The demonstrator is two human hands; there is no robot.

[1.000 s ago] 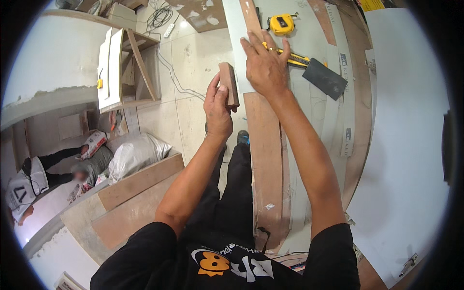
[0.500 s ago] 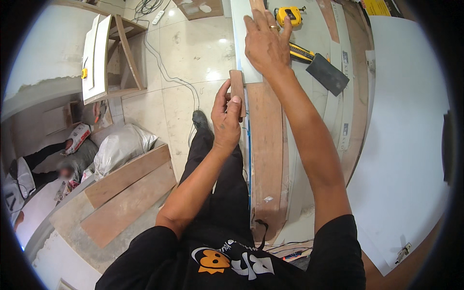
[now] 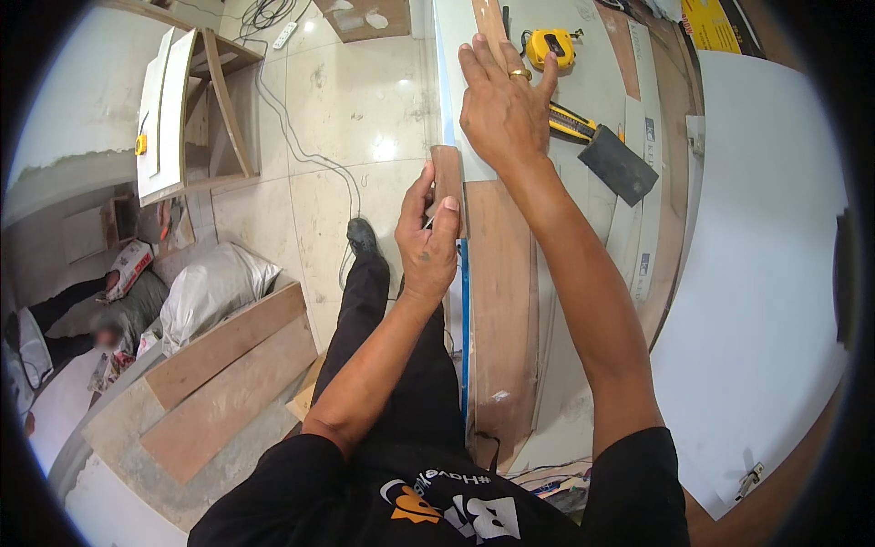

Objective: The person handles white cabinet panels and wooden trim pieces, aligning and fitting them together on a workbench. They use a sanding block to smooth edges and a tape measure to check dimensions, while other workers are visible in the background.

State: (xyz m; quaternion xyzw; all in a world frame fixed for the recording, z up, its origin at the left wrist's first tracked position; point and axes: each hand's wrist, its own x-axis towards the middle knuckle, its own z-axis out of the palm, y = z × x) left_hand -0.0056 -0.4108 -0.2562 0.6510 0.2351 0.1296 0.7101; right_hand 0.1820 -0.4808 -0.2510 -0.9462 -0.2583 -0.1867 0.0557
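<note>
Taking the yellow tape measure [image 3: 550, 49] as our landmark, we notice dark lettering on the yellow sheet [image 3: 711, 25] to its upper right. Below it and to the right, we find small dark printed labels along the pale strip [image 3: 645, 232]. Far below, the black shirt [image 3: 437, 520] carries white letters and an orange-white emblem. Far to the lower left, we see red print on a white packet [image 3: 130, 266].

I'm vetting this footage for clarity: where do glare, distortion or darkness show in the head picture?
Head view, floor tiles: bright patches of glare; head view, right side: the edges of the large white panel bow; head view, corners: black; head view, middle: left hand and right hand look fairly sharp.
</note>
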